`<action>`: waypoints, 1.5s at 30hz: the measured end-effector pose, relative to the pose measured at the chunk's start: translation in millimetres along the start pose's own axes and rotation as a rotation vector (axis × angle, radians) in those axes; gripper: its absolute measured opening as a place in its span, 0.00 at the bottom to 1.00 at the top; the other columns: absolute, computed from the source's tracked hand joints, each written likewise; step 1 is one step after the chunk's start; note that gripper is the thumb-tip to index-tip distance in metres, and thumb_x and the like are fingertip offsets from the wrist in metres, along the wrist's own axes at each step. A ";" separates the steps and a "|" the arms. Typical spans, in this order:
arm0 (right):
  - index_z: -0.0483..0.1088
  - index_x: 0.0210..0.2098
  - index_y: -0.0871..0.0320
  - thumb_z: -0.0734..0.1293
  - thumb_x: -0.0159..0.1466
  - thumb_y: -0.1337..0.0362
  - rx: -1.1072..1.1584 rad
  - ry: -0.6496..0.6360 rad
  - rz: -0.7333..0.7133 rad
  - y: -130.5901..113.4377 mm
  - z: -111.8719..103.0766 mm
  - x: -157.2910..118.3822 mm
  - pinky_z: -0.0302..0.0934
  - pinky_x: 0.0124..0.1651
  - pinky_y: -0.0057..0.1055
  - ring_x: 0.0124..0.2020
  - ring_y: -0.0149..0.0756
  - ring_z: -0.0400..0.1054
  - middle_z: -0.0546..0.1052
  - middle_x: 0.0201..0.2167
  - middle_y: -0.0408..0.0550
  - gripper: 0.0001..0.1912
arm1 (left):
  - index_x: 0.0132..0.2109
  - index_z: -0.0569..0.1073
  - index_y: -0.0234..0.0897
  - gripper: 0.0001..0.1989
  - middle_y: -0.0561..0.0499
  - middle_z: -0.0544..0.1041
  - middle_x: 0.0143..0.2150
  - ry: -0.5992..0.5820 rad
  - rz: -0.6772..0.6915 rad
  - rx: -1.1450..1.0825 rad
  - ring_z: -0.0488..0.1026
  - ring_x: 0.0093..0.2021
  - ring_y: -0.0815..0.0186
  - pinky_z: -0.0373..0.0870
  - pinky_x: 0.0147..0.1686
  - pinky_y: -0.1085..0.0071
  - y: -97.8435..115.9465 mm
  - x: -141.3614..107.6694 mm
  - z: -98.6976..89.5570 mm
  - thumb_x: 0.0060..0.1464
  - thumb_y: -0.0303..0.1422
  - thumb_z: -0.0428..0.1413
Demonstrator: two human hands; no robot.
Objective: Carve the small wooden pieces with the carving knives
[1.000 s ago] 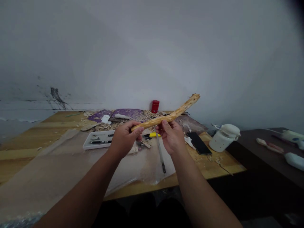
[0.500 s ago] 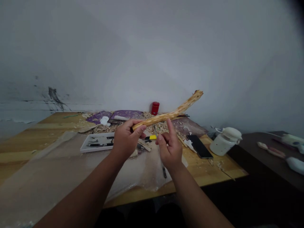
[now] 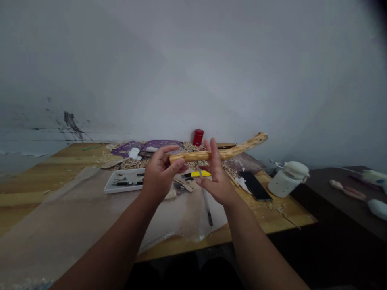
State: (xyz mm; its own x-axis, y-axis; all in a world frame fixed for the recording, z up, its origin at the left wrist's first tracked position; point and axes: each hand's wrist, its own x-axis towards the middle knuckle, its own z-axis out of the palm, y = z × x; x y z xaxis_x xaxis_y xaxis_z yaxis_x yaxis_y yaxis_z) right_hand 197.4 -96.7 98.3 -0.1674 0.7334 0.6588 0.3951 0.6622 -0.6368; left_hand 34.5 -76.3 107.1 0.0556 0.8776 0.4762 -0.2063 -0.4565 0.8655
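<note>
Yellowish stick (image 3: 196, 156) was supported above the table (image 3: 69, 157), its left end pinched in the left hand (image 3: 159, 173). Its bent axis was directed rightward, crossed by spread fingers of the right hand (image 3: 223, 187); contact there could not be confirmed.

Here's the wooden worktop (image 3: 62, 161), running from the left edge to the right of centre, plastic sheeting (image 3: 99, 213) spread over its lower left. Wood shavings (image 3: 128, 163) litter the back; the red canister (image 3: 198, 137) stands at centre, and over on the right, a dark phone (image 3: 255, 186) lies beside the white jar (image 3: 288, 179).
</note>
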 end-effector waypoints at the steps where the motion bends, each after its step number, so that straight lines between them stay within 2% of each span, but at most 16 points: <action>1: 0.29 0.62 0.45 0.64 0.54 0.66 -0.026 0.012 -0.008 1.7 -0.1 -0.7 0.60 0.48 0.41 0.61 0.43 0.46 0.44 0.64 0.45 0.47 | 0.52 0.61 0.38 0.24 0.49 0.75 0.36 -0.016 0.042 -0.016 0.75 0.34 0.65 0.72 0.36 0.66 -2.8 -2.0 -0.6 0.48 0.36 0.55; 5: 0.29 0.61 0.45 0.61 0.55 0.67 -0.080 0.043 0.006 6.4 0.0 -0.7 0.57 0.51 0.43 0.62 0.40 0.42 0.40 0.64 0.43 0.44 | 0.62 0.43 0.47 0.31 0.43 0.59 0.60 -0.158 0.208 0.110 0.59 0.58 0.59 0.62 0.51 0.58 -13.0 -9.8 -1.1 0.54 0.44 0.45; 9: 0.32 0.61 0.46 0.60 0.56 0.69 -0.066 0.039 -0.022 4.8 -0.1 0.9 0.55 0.53 0.44 0.62 0.39 0.41 0.43 0.64 0.43 0.41 | 0.63 0.34 0.49 0.35 0.47 0.38 0.66 -0.161 0.333 0.261 0.39 0.64 0.58 0.52 0.56 0.55 -17.2 -8.3 4.3 0.53 0.51 0.38; 11: 0.33 0.61 0.46 0.60 0.56 0.69 -0.069 0.041 -0.024 3.4 -0.3 1.3 0.54 0.53 0.44 0.62 0.39 0.42 0.44 0.64 0.43 0.41 | 0.63 0.33 0.47 0.37 0.48 0.34 0.66 -0.153 0.360 0.261 0.35 0.64 0.59 0.48 0.58 0.55 -17.0 -5.5 7.8 0.52 0.53 0.38; 13: 0.32 0.61 0.46 0.60 0.55 0.70 -0.098 0.042 -0.017 3.0 -0.7 1.5 0.54 0.54 0.44 0.62 0.40 0.42 0.44 0.64 0.44 0.42 | 0.63 0.35 0.46 0.37 0.45 0.39 0.66 -0.169 0.319 0.187 0.40 0.64 0.58 0.50 0.58 0.56 -16.3 -4.1 10.9 0.51 0.54 0.38; 15: 0.32 0.61 0.46 0.61 0.55 0.69 -0.128 0.031 -0.020 3.2 -1.0 1.8 0.53 0.54 0.44 0.62 0.41 0.42 0.44 0.64 0.45 0.42 | 0.62 0.43 0.43 0.33 0.41 0.52 0.63 -0.141 0.226 0.056 0.52 0.61 0.58 0.57 0.55 0.57 -15.9 -4.6 13.0 0.53 0.51 0.40; 17: 0.32 0.62 0.46 0.62 0.56 0.67 -0.138 0.009 -0.033 3.1 -0.6 1.7 0.51 0.56 0.45 0.62 0.41 0.41 0.44 0.64 0.45 0.42 | 0.56 0.56 0.39 0.25 0.40 0.67 0.54 -0.054 0.119 -0.077 0.66 0.52 0.58 0.65 0.48 0.59 -16.0 -6.4 13.7 0.55 0.46 0.43; 19: 0.30 0.62 0.46 0.62 0.58 0.64 -0.113 -0.025 -0.034 1.7 0.8 0.7 0.49 0.57 0.45 0.62 0.41 0.42 0.45 0.63 0.46 0.42 | 0.47 0.64 0.36 0.17 0.44 0.75 0.41 0.041 0.038 -0.168 0.74 0.40 0.61 0.71 0.40 0.62 -16.1 -8.6 13.1 0.54 0.41 0.47; 22: 0.21 0.61 0.48 0.60 0.60 0.59 -0.012 -0.090 -0.004 -2.7 4.9 -2.6 0.50 0.56 0.44 0.61 0.40 0.47 0.45 0.63 0.49 0.44 | 0.42 0.65 0.36 0.12 0.50 0.76 0.30 0.127 -0.012 -0.242 0.75 0.29 0.65 0.73 0.31 0.66 -14.6 -11.8 11.3 0.53 0.39 0.50; 28: 0.19 0.60 0.47 0.56 0.60 0.47 0.009 -0.103 0.013 -5.2 11.8 -4.7 0.55 0.53 0.43 0.63 0.42 0.41 0.34 0.65 0.46 0.43 | 0.41 0.65 0.35 0.11 0.51 0.76 0.29 0.144 0.005 -0.283 0.75 0.29 0.66 0.73 0.31 0.66 -10.2 -16.5 9.5 0.52 0.37 0.51; 33: 0.27 0.62 0.48 0.48 0.63 0.47 -0.023 -0.065 -0.009 3.8 13.6 0.9 0.54 0.54 0.43 0.63 0.39 0.37 0.37 0.64 0.44 0.34 | 0.41 0.66 0.36 0.12 0.51 0.76 0.30 0.141 -0.015 -0.274 0.75 0.29 0.65 0.73 0.32 0.66 -11.6 -16.9 7.0 0.51 0.37 0.52; 36: 0.30 0.62 0.48 0.53 0.63 0.50 0.013 -0.053 0.000 0.3 13.2 -0.9 0.58 0.51 0.41 0.59 0.40 0.50 0.48 0.63 0.48 0.34 | 0.41 0.65 0.35 0.12 0.50 0.77 0.31 0.134 -0.026 -0.286 0.76 0.30 0.65 0.73 0.32 0.66 -13.2 -15.8 4.0 0.51 0.37 0.52; 38: 0.30 0.62 0.48 0.56 0.62 0.53 0.018 -0.070 0.073 -8.9 11.9 -4.9 0.64 0.42 0.37 0.46 0.38 0.67 0.66 0.53 0.50 0.36 | 0.42 0.65 0.35 0.12 0.50 0.77 0.30 0.145 -0.017 -0.288 0.76 0.29 0.65 0.73 0.32 0.67 -14.4 -14.9 1.7 0.51 0.36 0.52; 40: 0.29 0.62 0.50 0.57 0.63 0.58 0.009 -0.092 0.156 -20.5 10.2 -9.2 0.65 0.32 0.32 0.29 0.34 0.70 0.76 0.34 0.45 0.36 | 0.42 0.65 0.34 0.12 0.50 0.76 0.30 0.158 -0.009 -0.284 0.76 0.29 0.66 0.73 0.32 0.66 -15.3 -14.3 -0.1 0.51 0.36 0.52; 42: 0.29 0.62 0.51 0.56 0.62 0.64 0.028 -0.098 0.194 -29.7 8.8 -11.2 0.64 0.28 0.31 0.21 0.32 0.67 0.75 0.23 0.40 0.36 | 0.42 0.66 0.34 0.12 0.50 0.77 0.29 0.164 -0.004 -0.283 0.76 0.29 0.65 0.74 0.31 0.66 -15.7 -14.2 -0.9 0.52 0.36 0.52; 45: 0.29 0.62 0.52 0.56 0.60 0.70 0.073 -0.110 0.232 -31.2 9.1 -9.2 0.61 0.25 0.28 0.17 0.29 0.63 0.71 0.17 0.36 0.38 | 0.41 0.66 0.34 0.10 0.50 0.77 0.29 0.168 0.006 -0.304 0.76 0.29 0.65 0.74 0.31 0.66 -15.1 -15.4 -0.4 0.52 0.35 0.52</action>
State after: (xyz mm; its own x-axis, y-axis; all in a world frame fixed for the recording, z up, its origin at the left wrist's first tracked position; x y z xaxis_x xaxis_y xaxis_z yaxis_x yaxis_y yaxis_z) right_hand 178.5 -122.7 108.5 -0.1787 0.8765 0.4470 0.3687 0.4809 -0.7955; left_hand 36.4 -82.9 86.7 -0.1029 0.8982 0.4274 -0.4890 -0.4198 0.7646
